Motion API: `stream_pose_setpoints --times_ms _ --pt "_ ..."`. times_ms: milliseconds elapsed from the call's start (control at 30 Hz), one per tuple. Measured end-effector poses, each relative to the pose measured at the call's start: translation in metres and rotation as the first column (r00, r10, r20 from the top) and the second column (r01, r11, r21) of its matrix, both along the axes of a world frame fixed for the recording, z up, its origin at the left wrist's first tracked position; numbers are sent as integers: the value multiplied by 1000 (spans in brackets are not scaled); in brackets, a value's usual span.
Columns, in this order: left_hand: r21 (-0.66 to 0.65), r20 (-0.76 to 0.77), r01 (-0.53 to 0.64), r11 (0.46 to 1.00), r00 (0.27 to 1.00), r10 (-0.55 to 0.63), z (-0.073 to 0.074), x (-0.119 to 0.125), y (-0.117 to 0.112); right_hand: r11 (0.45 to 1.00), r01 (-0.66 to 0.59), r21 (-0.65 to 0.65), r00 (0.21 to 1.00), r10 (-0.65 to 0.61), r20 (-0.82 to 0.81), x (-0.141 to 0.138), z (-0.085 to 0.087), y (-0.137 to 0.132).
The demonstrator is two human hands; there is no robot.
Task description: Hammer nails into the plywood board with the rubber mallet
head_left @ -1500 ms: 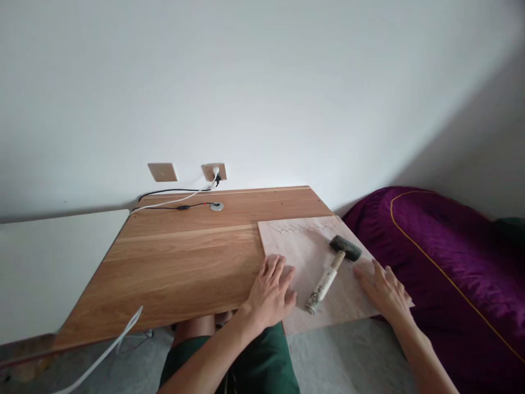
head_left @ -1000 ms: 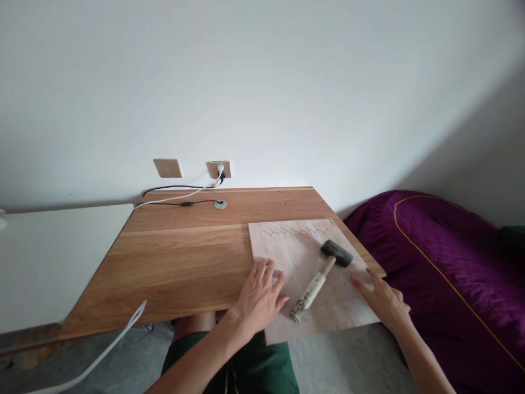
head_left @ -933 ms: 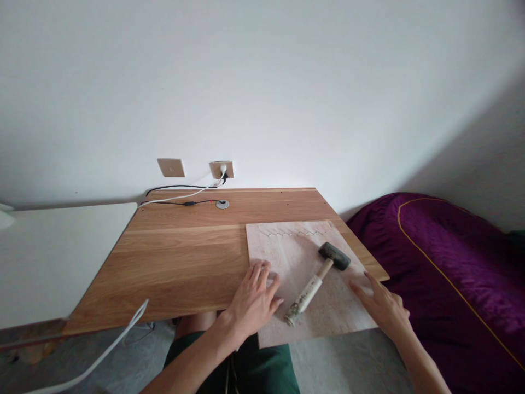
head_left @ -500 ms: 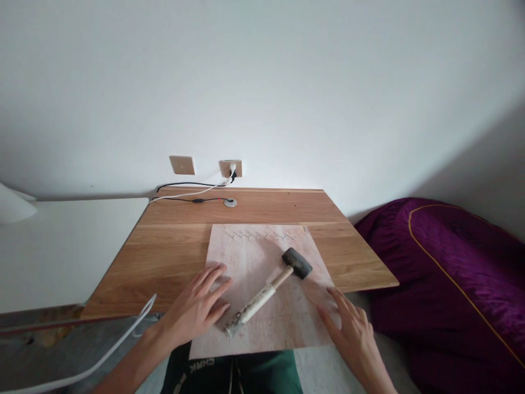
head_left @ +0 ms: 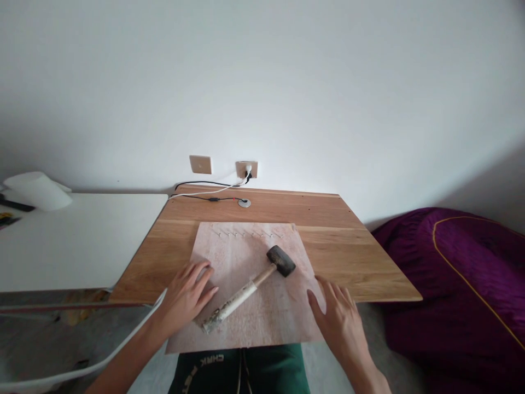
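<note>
A pale square board point(head_left: 250, 257) lies on the wooden desk point(head_left: 332, 257), its near edge hanging over the desk front. A row of small nails point(head_left: 246, 234) stands near its far edge. A rubber mallet point(head_left: 250, 287) with a black head and a worn pale handle rests diagonally across the board. My left hand point(head_left: 186, 295) lies flat, fingers spread, on the board's near left part, beside the mallet handle's end. My right hand point(head_left: 338, 320) lies flat on the board's near right corner. Neither hand holds anything.
A white table point(head_left: 77, 241) adjoins the desk on the left, with a white lamp shade point(head_left: 39, 190) at its far end. Cables point(head_left: 205, 192) run from a wall socket point(head_left: 246, 168) onto the desk. A purple bed cover point(head_left: 463, 284) lies to the right. A white cable point(head_left: 102, 355) hangs at lower left.
Both flat hands have slid the board, with the mallet on it, leftward from the desk's right end to its middle. My view has also swung left.
</note>
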State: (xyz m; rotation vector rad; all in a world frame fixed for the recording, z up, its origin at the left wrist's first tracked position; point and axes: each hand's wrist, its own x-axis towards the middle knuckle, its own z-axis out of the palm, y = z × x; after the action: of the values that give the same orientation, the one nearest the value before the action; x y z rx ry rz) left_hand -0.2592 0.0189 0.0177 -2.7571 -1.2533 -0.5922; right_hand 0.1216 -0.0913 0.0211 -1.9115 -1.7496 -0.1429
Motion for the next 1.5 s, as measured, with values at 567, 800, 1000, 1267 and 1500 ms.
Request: stream_pose_setpoints --times_ms 567,800,1000,1267,1500 --pt "39 9 -92 995 996 92 -14 66 89 813 -564 -146 802 581 140 -68 21 55" --pt "-12 63 -100 995 993 100 -24 63 92 815 -559 -151 799 579 165 -65 25 52" --pt "0 49 -108 994 993 107 -21 63 91 807 -557 -194 803 583 122 -48 27 42" --pt "40 90 -116 992 990 112 -21 63 90 848 -443 -291 853 499 156 -60 59 50" --pt "38 214 -185 982 961 173 -22 61 91 861 -402 -313 844 481 238 -112 39 110"
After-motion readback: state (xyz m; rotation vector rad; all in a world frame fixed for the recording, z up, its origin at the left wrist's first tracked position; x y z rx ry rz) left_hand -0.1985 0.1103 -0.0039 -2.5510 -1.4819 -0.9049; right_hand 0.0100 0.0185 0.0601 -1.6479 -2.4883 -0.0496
